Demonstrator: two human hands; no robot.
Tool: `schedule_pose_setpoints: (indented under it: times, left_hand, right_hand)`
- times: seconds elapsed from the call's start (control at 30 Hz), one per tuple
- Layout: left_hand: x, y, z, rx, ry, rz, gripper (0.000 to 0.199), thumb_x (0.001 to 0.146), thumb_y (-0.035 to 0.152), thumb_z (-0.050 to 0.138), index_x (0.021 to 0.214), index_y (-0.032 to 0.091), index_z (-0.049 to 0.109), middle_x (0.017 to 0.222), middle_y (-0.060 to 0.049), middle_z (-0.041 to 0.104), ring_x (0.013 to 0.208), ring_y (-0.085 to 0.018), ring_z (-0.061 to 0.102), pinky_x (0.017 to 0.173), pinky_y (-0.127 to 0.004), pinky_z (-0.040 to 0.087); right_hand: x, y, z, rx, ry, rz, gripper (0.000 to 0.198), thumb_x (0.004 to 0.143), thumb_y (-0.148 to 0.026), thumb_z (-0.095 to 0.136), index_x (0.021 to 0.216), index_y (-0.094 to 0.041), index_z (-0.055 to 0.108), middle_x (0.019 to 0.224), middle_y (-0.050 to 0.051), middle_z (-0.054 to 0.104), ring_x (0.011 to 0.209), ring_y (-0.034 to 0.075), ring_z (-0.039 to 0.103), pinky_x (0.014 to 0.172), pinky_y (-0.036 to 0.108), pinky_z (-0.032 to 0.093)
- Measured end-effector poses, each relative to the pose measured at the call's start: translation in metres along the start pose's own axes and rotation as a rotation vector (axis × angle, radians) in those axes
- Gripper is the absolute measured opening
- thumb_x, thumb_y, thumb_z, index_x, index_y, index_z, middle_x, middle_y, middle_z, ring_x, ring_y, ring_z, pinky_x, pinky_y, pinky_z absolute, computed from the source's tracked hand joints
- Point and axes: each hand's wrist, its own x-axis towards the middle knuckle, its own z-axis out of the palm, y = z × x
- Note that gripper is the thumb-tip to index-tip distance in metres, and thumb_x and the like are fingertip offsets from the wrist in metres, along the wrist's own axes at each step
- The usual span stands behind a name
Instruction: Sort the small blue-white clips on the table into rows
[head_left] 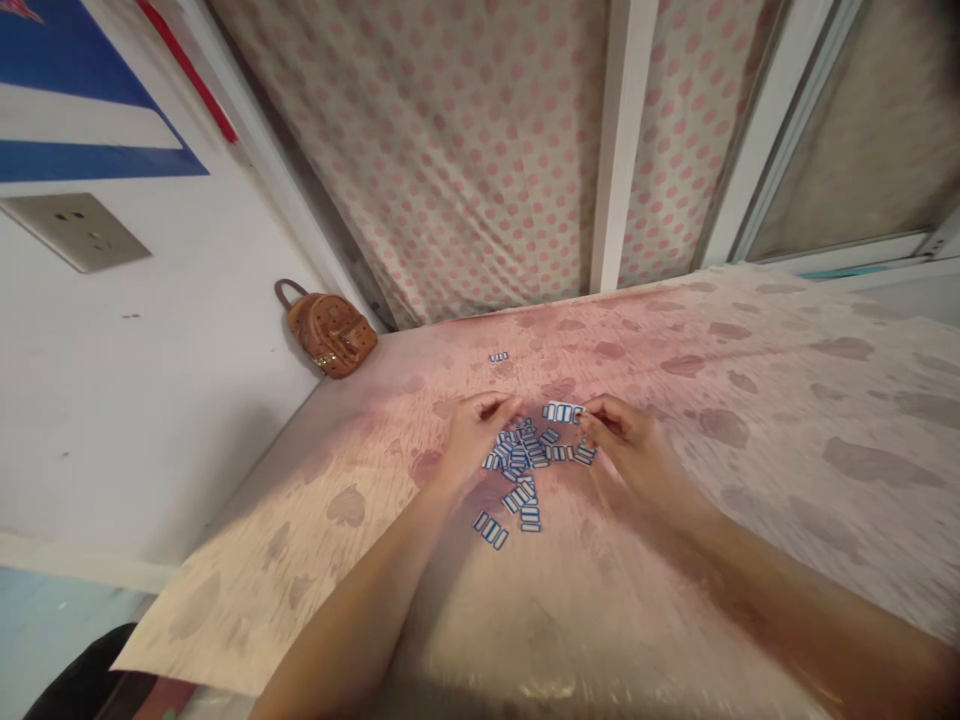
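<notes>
My right hand [626, 440] pinches one end of a small flat white strip with blue-edged panels [561, 412], held up off the table. To its left, my left hand [480, 425] has its thumb and fingers closed together; whatever is between them, if anything, is too small to make out. Below and between both hands lies a loose pile of similar blue-and-white strips [517, 450], several overlapping. Nearer to me, one strip [490, 530] rests apart from the pile. Another single strip [499, 357] lies farther back, beyond my hands.
A table with a pale, leaf-patterned cover [675, 560] spreads under my arms. At the back left corner, a small brown backpack-shaped bag [334, 335] leans by the white wall. Behind the table hangs a pink-dotted curtain [450, 150]. A socket plate [79, 230] is on the left wall.
</notes>
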Motion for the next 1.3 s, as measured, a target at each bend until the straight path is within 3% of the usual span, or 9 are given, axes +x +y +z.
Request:
schedule_pose_setpoints:
  times: [0.1,0.2,0.47,0.73,0.97,1.17,1.3]
  left_hand:
    - [0.014,-0.020,-0.025,0.238,0.129,-0.010,0.015,0.081,0.029,0.068,0.078,0.016,0.075,0.077,-0.004,0.073,0.073,-0.018,0.066,0.066,-0.026,0.049]
    - [0.020,-0.035,-0.038,0.419,0.078,-0.092,0.008,0.075,0.022,0.070,0.073,0.016,0.074,0.071,-0.003,0.071,0.068,-0.017,0.064,0.063,-0.025,0.045]
    - [0.008,-0.040,-0.018,0.558,-0.102,-0.025,0.019,0.067,0.029,0.082,0.080,0.018,0.075,0.078,-0.003,0.069,0.073,-0.017,0.060,0.063,-0.025,0.043]
    - [0.008,-0.039,-0.015,0.511,-0.096,-0.060,0.011,0.069,0.013,0.075,0.077,0.017,0.070,0.073,0.000,0.065,0.068,-0.014,0.057,0.065,-0.024,0.042]
    - [0.006,-0.032,-0.012,0.422,-0.096,-0.123,0.008,0.073,0.009,0.068,0.073,0.016,0.064,0.065,0.003,0.062,0.060,-0.011,0.056,0.055,-0.021,0.040]
    - [0.010,-0.033,-0.013,0.391,-0.082,-0.153,0.013,0.074,0.003,0.066,0.080,0.015,0.068,0.076,-0.001,0.069,0.069,-0.012,0.063,0.065,-0.021,0.047]
    - [0.010,-0.033,-0.014,0.405,-0.075,-0.123,0.009,0.076,0.006,0.066,0.075,0.014,0.068,0.071,-0.001,0.068,0.065,-0.012,0.061,0.061,-0.022,0.045]
  right_hand:
    - [0.007,0.002,-0.004,0.024,0.050,0.023,0.021,0.086,-0.039,0.058,0.073,-0.022,0.060,0.065,-0.001,0.060,0.063,0.017,0.056,0.061,0.029,0.045]
    - [0.011,0.006,-0.006,0.044,0.056,0.047,0.020,0.083,-0.038,0.059,0.070,-0.023,0.058,0.062,-0.001,0.059,0.062,0.017,0.056,0.061,0.029,0.044]
    - [0.009,0.005,-0.004,0.049,0.044,0.035,0.021,0.085,-0.037,0.058,0.069,-0.023,0.058,0.064,0.000,0.057,0.063,0.017,0.053,0.060,0.030,0.041]
    - [0.009,0.004,-0.005,0.051,0.031,0.028,0.022,0.085,-0.037,0.058,0.070,-0.022,0.058,0.064,0.000,0.056,0.063,0.017,0.053,0.061,0.030,0.041]
    - [0.008,0.007,-0.005,0.039,0.023,0.028,0.021,0.087,-0.036,0.057,0.071,-0.022,0.058,0.066,-0.001,0.056,0.064,0.016,0.052,0.062,0.029,0.040]
    - [0.008,0.009,-0.005,0.042,0.018,0.017,0.022,0.087,-0.036,0.056,0.072,-0.021,0.058,0.065,-0.002,0.055,0.063,0.015,0.052,0.062,0.029,0.040]
    - [0.008,0.010,-0.005,0.047,0.015,0.027,0.021,0.087,-0.037,0.055,0.073,-0.021,0.058,0.064,-0.002,0.054,0.063,0.015,0.052,0.061,0.028,0.040]
